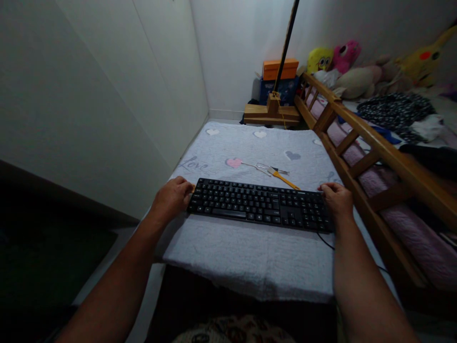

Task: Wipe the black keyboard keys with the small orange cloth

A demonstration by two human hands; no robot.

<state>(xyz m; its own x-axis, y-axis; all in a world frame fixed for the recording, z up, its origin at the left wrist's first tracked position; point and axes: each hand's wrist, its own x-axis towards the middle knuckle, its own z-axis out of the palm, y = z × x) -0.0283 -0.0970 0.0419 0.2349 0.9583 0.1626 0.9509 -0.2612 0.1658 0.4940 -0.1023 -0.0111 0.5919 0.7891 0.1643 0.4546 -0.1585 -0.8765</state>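
Keyboard point(243, 200): gripped at both ends, spanning 9 to 3 o'clock in front of body. Step in hand, by the look: holding and squaring up, not typing. Next move calls for even pinch at both ends, level support, slack in cable point(325, 240).

Left hand point(170, 197): at 9 o'clock end, fingers curled in and pinching the end. Small orange bit point(193, 188) right at fingertips; can't tell held or just lying there.

Right hand point(337, 197): at 3 o'clock end, fingers drawn together on far corner, palm over the end keys. Underside grip hidden at both ends; can't tell lifted clear from resting on cloth point(232, 243).

Further out: cable leaving near edge around 4 o'clock, passing beneath right forearm. Could snag on a lift or turn. Just past far edge, toward 12 to 1 o'clock: orange-handled brush point(285, 180) beside thin metal tools point(264, 167), near enough to get knocked by a forward slide. Wooden rail point(378, 143) along 2 to 3 o'clock, beyond desk edge.
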